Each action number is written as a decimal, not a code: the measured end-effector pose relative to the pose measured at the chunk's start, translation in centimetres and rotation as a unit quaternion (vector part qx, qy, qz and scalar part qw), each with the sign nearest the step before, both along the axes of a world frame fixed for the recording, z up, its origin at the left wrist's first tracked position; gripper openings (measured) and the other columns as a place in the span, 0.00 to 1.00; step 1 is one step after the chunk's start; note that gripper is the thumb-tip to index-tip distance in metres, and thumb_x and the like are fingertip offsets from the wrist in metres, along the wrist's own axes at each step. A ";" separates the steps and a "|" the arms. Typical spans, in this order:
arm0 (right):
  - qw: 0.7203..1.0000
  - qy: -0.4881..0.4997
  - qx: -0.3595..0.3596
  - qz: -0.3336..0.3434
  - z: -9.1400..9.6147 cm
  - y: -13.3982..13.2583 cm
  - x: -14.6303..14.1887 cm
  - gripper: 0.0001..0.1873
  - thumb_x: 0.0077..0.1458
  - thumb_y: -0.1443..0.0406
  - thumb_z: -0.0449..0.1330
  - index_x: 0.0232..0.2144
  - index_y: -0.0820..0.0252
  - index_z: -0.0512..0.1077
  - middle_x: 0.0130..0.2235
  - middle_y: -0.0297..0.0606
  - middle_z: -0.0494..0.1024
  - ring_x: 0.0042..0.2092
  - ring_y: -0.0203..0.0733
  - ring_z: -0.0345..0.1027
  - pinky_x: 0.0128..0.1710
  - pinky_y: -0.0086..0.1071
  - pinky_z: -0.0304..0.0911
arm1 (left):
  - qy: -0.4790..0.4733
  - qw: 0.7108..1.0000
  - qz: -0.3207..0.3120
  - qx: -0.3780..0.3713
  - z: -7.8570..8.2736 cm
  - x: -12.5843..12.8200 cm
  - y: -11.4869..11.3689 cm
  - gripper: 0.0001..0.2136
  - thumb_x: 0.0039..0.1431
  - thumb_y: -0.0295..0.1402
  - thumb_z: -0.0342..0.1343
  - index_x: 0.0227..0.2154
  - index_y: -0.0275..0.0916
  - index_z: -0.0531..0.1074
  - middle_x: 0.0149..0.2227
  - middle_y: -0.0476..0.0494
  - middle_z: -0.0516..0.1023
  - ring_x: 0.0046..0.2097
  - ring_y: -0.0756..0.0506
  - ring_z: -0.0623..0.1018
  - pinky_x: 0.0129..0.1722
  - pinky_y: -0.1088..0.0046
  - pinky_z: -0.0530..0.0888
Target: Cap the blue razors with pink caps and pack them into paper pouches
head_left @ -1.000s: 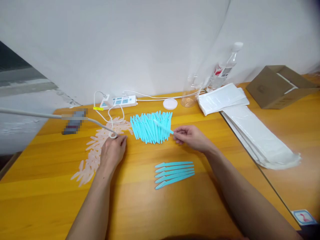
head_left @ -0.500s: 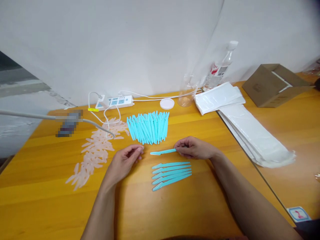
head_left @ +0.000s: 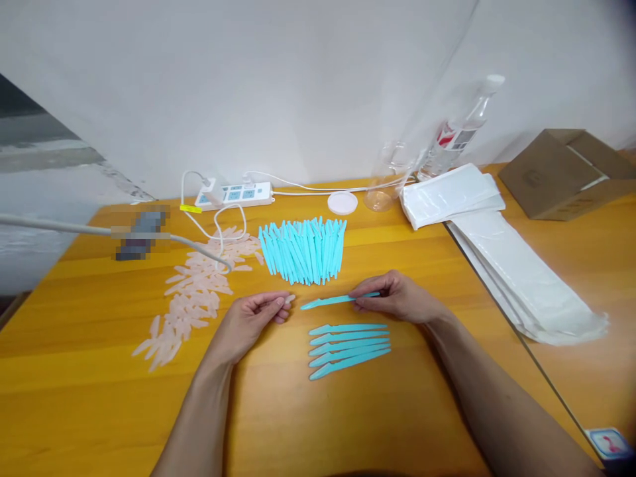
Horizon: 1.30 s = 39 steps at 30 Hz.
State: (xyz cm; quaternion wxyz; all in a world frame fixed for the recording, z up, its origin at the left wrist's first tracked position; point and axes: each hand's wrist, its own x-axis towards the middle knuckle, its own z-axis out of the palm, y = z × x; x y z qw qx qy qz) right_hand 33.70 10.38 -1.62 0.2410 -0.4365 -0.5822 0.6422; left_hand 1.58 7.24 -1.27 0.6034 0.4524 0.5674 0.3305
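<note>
**Head view: five razors laid out, one in hand, a big heap to go**

Starting at the left of the tabletop point(head_left: 99, 397), we see a loose heap of pink caps point(head_left: 193, 298) trailing towards the near edge. Just right of it, our left hand point(head_left: 253, 318) hovers low, its fingers point(head_left: 278, 303) pinched on a single pink cap point(head_left: 289, 299) that points to the right.

A small gap separates that cap from the pale tip of the teal razor point(head_left: 338, 300). Our right hand point(head_left: 397, 301) holds this razor level above the wood, with thumb and fingers closed on its handle end. Cap and tip are near each other but not touching, so we judge this piece unfinished.

Directly below the held razor lies a row of five razors point(head_left: 348, 344), side by side and parallel. We take these as the finished count. Behind them, the heap of teal razors point(head_left: 303, 250) stands fanned and thick, well apart from the row. By our reckoning most of the work is left.

Farther right, a stack of clear bags point(head_left: 517, 271) lies untouched along the tabletop seam.
</note>
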 end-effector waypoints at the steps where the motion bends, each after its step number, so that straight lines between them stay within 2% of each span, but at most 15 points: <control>1: 1.000 0.000 0.007 -0.002 0.0 0.0 0.0 0.16 0.51 0.55 0.69 0.39 0.57 0.83 0.41 0.40 0.84 0.40 0.42 0.77 0.45 0.35 0.70 | -0.001 1.000 -0.002 -0.002 0.1 0.1 0.0 0.19 0.56 0.45 0.64 0.45 0.37 0.81 0.41 0.40 0.84 0.36 0.49 0.79 0.41 0.72 0.76; 11: 1.000 -0.009 0.027 -0.013 -0.1 0.1 -0.2 0.17 0.51 0.55 0.68 0.41 0.58 0.82 0.42 0.39 0.84 0.41 0.43 0.77 0.45 0.36 0.70 | 0.000 1.000 -0.007 0.000 0.1 1.5 -0.3 0.18 0.55 0.44 0.65 0.43 0.37 0.81 0.39 0.40 0.84 0.35 0.49 0.80 0.38 0.72 0.77; 16: 0.997 -0.031 0.064 0.017 -0.1 -0.3 -0.5 0.18 0.55 0.54 0.65 0.43 0.58 0.82 0.42 0.38 0.84 0.39 0.43 0.76 0.41 0.35 0.70 | 0.022 0.999 -0.035 0.023 -0.1 2.9 -0.8 0.18 0.58 0.43 0.62 0.45 0.36 0.80 0.34 0.42 0.84 0.32 0.48 0.80 0.35 0.72 0.77; 18: 0.992 -0.064 0.102 0.036 0.3 -0.5 -0.7 0.19 0.59 0.55 0.62 0.49 0.56 0.79 0.41 0.36 0.84 0.36 0.41 0.75 0.37 0.33 0.69 | 0.060 0.995 -0.064 0.055 -0.1 3.5 -1.1 0.17 0.60 0.43 0.60 0.46 0.38 0.79 0.34 0.43 0.84 0.33 0.48 0.80 0.35 0.72 0.76; 20: 0.977 -0.106 0.176 0.054 0.9 -0.8 -0.8 0.18 0.62 0.58 0.59 0.51 0.54 0.78 0.40 0.36 0.83 0.36 0.41 0.74 0.37 0.33 0.67 | 0.123 0.980 -0.093 0.124 0.0 4.0 -1.3 0.14 0.62 0.41 0.59 0.46 0.40 0.79 0.37 0.43 0.84 0.36 0.47 0.80 0.37 0.71 0.75; 23: 0.937 -0.169 0.292 0.092 1.7 -1.0 -0.8 0.11 0.62 0.64 0.59 0.41 0.57 0.81 0.38 0.40 0.81 0.39 0.41 0.72 0.40 0.32 0.65 | 0.207 0.937 -0.132 0.247 0.1 4.2 -1.5 0.10 0.64 0.37 0.58 0.42 0.43 0.81 0.39 0.44 0.83 0.40 0.46 0.79 0.41 0.69 0.74; 26: 0.919 -0.204 0.315 0.124 2.0 -1.0 -0.8 0.09 0.60 0.66 0.60 0.33 0.59 0.81 0.35 0.40 0.80 0.37 0.39 0.71 0.38 0.30 0.63 | 0.223 0.908 -0.172 0.310 0.1 4.2 -1.4 0.08 0.64 0.34 0.57 0.40 0.44 0.81 0.39 0.44 0.81 0.42 0.46 0.78 0.44 0.68 0.73; 29: 0.919 -0.211 0.306 0.132 2.1 -1.0 -0.8 0.09 0.60 0.66 0.60 0.31 0.60 0.80 0.33 0.39 0.79 0.35 0.38 0.70 0.35 0.29 0.61 | 0.229 0.902 -0.179 0.319 0.0 4.0 -1.3 0.08 0.65 0.34 0.56 0.40 0.45 0.81 0.42 0.43 0.80 0.44 0.45 0.77 0.44 0.67 0.72; 36: 0.945 -0.210 0.246 0.048 2.0 -0.9 -1.0 0.14 0.63 0.59 0.56 0.32 0.59 0.78 0.28 0.35 0.76 0.28 0.36 0.64 0.30 0.29 0.56 | 0.225 0.917 -0.153 0.293 0.4 3.8 -1.3 0.11 0.66 0.36 0.53 0.42 0.44 0.80 0.42 0.41 0.81 0.44 0.44 0.78 0.46 0.67 0.73; 39: 0.943 -0.230 0.232 -0.060 1.5 -0.4 -1.5 0.17 0.61 0.55 0.56 0.31 0.59 0.78 0.26 0.35 0.75 0.27 0.37 0.63 0.28 0.30 0.56 | 0.227 0.920 -0.108 0.301 0.4 3.2 -0.9 0.11 0.66 0.37 0.54 0.44 0.43 0.80 0.43 0.41 0.80 0.44 0.44 0.79 0.45 0.68 0.74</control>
